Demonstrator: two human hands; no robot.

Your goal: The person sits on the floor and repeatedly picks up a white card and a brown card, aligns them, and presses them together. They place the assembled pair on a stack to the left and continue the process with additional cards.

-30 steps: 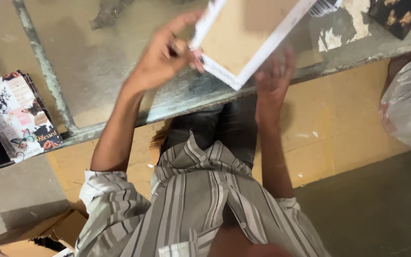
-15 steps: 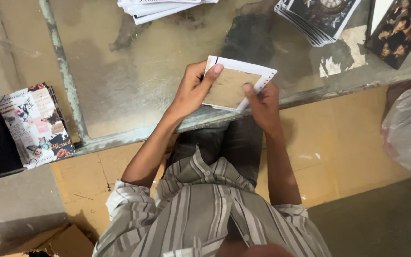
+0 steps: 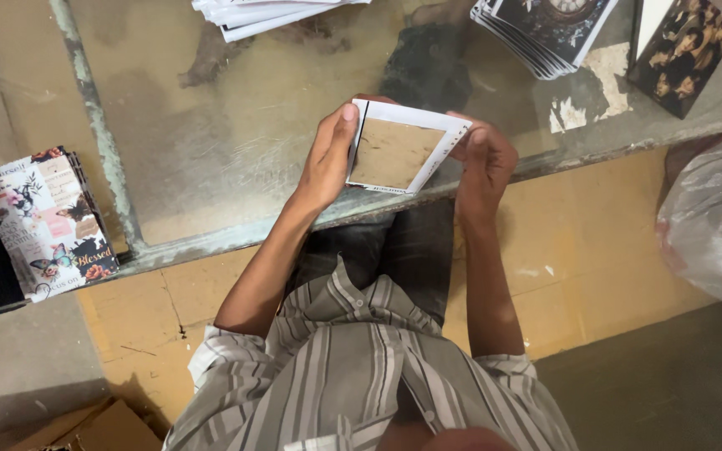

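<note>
While both the left hand (image 3: pixel 327 159) and right hand (image 3: pixel 485 163) pinch the white-bordered card (image 3: pixel 403 149) by its edges over the table (image 3: pixel 211 150), a loose grip could bend or drop it.

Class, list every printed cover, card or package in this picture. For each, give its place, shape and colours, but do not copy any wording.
Card: held between left hand and right hand; rectangular, brown with white border.
Collage covers: left edge; stacked rectangles, pink, white, black, butterflies.
White stack: top centre; fanned sheets.
Dark stack: top right; black printed covers.
Dark cover: far top right; black with gold patches.
Plastic bag: right edge; grey-white, crumpled.
</note>
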